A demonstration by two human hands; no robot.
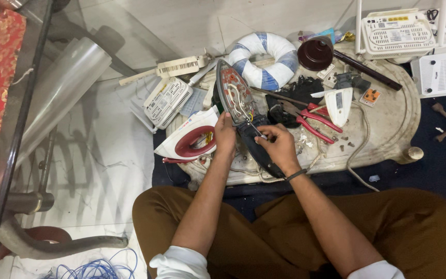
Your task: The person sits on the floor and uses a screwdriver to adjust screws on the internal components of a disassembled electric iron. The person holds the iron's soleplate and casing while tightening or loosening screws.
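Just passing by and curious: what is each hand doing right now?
Left hand: closed on the edge of the opened iron base.
Right hand: fingers pinched at the iron's wiring; what they grip cannot be told.

Bare metal soleplate, dull and rust-flecked, wires across it; black matt plastic at its rear, pinched between left hand and right hand. Glossy white and dark-red plastic iron cover by the tray's left edge. White plastic tray, scuffed, stained, matt. Red rubbery grips on steel pliers mid-tray. Blue-and-white woven cloth cord coil at the far edge. Glossy brown plastic cup beside it. Vented white matt plastic router at the far right corner. Polished veined marble floor. Brown matt cloth trousers.
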